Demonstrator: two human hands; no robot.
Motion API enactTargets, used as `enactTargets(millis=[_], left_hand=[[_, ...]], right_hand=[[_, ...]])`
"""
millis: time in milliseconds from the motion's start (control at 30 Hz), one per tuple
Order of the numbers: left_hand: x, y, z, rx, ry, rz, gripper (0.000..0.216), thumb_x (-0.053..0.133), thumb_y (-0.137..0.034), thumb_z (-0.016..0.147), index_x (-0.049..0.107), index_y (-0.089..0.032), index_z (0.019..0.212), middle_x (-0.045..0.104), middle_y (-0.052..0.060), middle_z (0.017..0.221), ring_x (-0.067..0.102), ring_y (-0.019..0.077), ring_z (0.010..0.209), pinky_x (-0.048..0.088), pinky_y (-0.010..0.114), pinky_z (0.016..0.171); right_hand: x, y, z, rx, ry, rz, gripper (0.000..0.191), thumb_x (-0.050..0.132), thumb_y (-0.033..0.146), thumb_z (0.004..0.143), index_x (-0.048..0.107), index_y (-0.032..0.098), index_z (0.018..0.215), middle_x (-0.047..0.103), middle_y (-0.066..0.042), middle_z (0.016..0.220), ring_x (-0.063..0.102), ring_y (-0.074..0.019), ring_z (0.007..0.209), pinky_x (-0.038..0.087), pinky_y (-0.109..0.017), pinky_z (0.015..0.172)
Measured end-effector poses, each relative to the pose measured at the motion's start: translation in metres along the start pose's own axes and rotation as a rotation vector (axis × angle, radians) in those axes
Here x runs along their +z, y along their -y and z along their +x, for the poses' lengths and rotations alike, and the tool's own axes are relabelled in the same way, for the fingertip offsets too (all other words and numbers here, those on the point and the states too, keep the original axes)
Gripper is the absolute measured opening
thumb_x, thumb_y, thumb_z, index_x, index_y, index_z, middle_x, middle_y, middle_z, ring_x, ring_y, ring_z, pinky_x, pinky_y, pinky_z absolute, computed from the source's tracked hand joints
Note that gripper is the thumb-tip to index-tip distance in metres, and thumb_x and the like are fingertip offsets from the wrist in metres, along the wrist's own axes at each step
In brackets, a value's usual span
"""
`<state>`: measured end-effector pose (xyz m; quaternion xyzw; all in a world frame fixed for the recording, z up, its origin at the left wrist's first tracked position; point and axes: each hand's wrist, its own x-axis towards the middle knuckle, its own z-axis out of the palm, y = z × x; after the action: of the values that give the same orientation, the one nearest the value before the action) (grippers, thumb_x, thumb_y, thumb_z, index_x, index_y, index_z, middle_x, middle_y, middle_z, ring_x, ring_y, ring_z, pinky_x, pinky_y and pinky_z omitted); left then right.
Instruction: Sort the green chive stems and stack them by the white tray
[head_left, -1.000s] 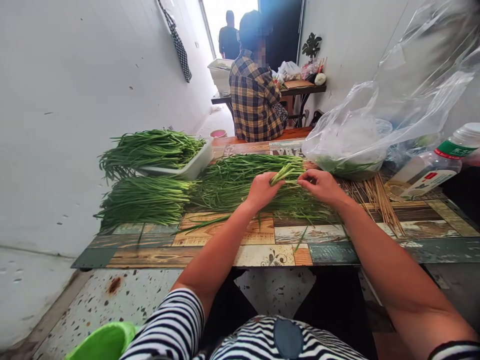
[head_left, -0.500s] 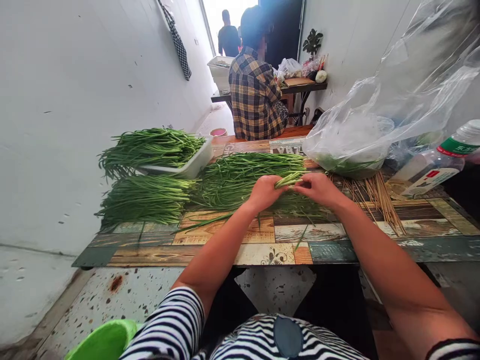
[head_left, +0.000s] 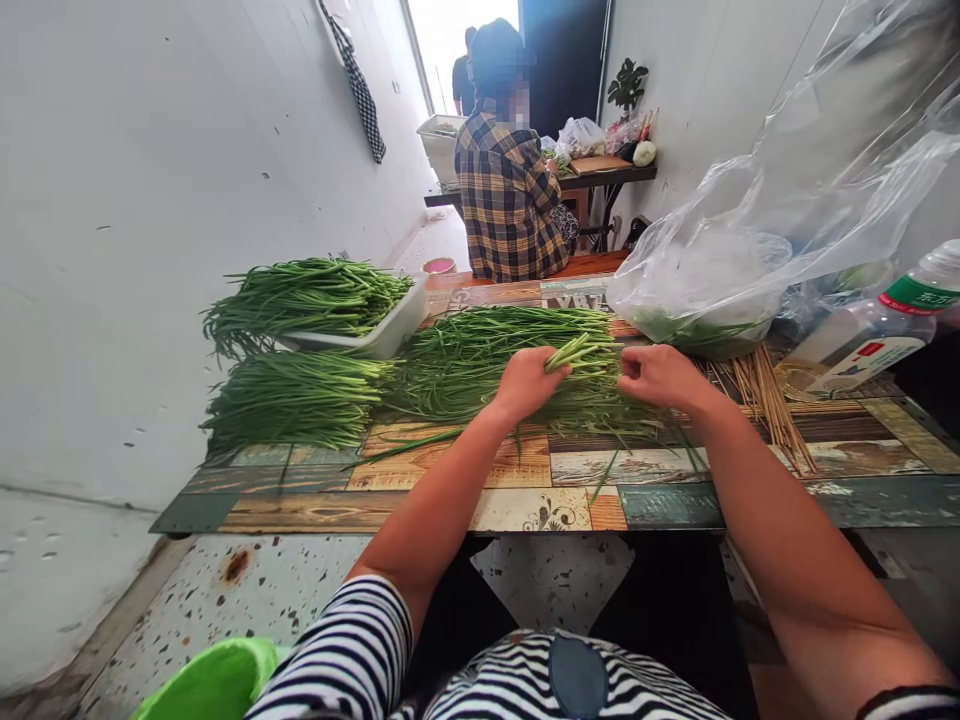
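My left hand is closed around a small bunch of garlic chives, its pale cut ends pointing right. To the right of those ends is my right hand, apart from the bunch, with its fingers curled in a pinch; what they hold is hidden. A few thin green blades show just below the right wrist. Under and behind both hands lies a spread pile of garlic chives. At the left, a neat stack of chives rests on the table.
A white tray heaped with chives stands at the back left. Right of my hands are wooden skewers, a clear plastic bag and a bottle. A person in a plaid shirt sits beyond the table. A green bin is below left.
My right hand has moved right, away from the bunch in my left hand. Green blades now show below the right wrist. The left hand keeps its hold.
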<state>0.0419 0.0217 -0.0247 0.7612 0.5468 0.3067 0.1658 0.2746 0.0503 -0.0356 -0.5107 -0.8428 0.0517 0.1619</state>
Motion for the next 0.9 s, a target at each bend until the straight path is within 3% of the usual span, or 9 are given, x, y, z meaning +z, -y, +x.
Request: enactTargets(millis=[100,200,333,433,533,667,833,900], left_hand=[[0.001,0.001,0.0,0.002,0.003,-0.047,0.019,0.06,-0.028,0.081,0.065,-0.015,0.069,0.06,-0.001,0.064,0.049,0.0115,0.063,0.03,0.022,0.059],[0.001,0.0,-0.001,0.02,0.035,-0.072,0.021,0.058,-0.027,0.081,0.064,-0.014,0.066,0.056,-0.003,0.059,0.045,0.0103,0.059,0.028,0.022,0.057],[0.0,0.001,-0.002,0.031,0.046,-0.107,0.023,0.059,-0.028,0.08,0.063,-0.013,0.064,0.053,-0.004,0.057,0.041,0.0091,0.057,0.026,0.022,0.055],[0.0,0.003,-0.001,0.033,0.054,-0.162,0.024,0.06,-0.032,0.079,0.064,-0.013,0.064,0.053,-0.004,0.057,0.042,0.0088,0.057,0.027,0.021,0.055],[0.0,0.005,0.0,0.021,0.066,-0.239,0.022,0.061,-0.033,0.078,0.067,-0.013,0.071,0.057,-0.003,0.06,0.046,0.0097,0.059,0.031,0.021,0.057],[0.002,0.006,0.0,0.007,0.046,-0.229,0.021,0.061,-0.032,0.078,0.067,-0.013,0.07,0.058,-0.003,0.061,0.048,0.0102,0.061,0.031,0.021,0.057],[0.004,0.006,0.0,-0.003,0.03,-0.182,0.025,0.061,-0.035,0.077,0.063,-0.014,0.063,0.054,-0.003,0.057,0.045,0.0095,0.058,0.028,0.022,0.056],[0.004,0.006,0.0,-0.01,0.023,-0.173,0.026,0.061,-0.036,0.077,0.062,-0.014,0.062,0.052,-0.004,0.056,0.044,0.0092,0.057,0.028,0.022,0.055]], right_hand=[[-0.012,0.007,-0.001,0.018,-0.077,0.093,0.02,0.063,0.039,0.073,0.067,0.019,0.071,0.064,-0.003,0.068,0.054,-0.0159,0.06,0.037,-0.027,0.057],[-0.014,0.023,0.0,-0.148,-0.251,0.199,0.029,0.065,0.041,0.074,0.072,0.019,0.091,0.068,-0.007,0.087,0.061,-0.0199,0.077,0.045,-0.03,0.067],[-0.001,0.036,0.003,-0.304,-0.258,0.292,0.021,0.06,0.035,0.082,0.075,0.021,0.08,0.069,-0.007,0.079,0.061,-0.0204,0.078,0.046,-0.033,0.072],[0.008,0.041,0.003,-0.188,-0.241,0.524,0.023,0.061,0.038,0.081,0.075,0.02,0.076,0.07,-0.005,0.073,0.06,-0.0179,0.071,0.046,-0.03,0.067],[0.016,0.041,0.006,0.072,-0.255,0.834,0.027,0.066,0.044,0.076,0.074,0.018,0.075,0.067,-0.002,0.067,0.055,-0.0139,0.061,0.042,-0.027,0.057],[0.022,0.026,0.013,0.295,-0.399,1.127,0.033,0.07,0.049,0.069,0.069,0.017,0.071,0.058,0.002,0.058,0.043,-0.0086,0.05,0.033,-0.024,0.047],[0.008,0.02,0.01,0.333,-0.544,0.971,0.043,0.076,0.05,0.062,0.05,0.018,0.051,0.041,0.006,0.048,0.032,-0.0065,0.046,0.027,-0.024,0.045],[0.001,0.028,0.007,0.242,-0.504,0.858,0.037,0.077,0.048,0.062,0.055,0.018,0.057,0.046,0.005,0.053,0.036,-0.0074,0.049,0.031,-0.024,0.048]])
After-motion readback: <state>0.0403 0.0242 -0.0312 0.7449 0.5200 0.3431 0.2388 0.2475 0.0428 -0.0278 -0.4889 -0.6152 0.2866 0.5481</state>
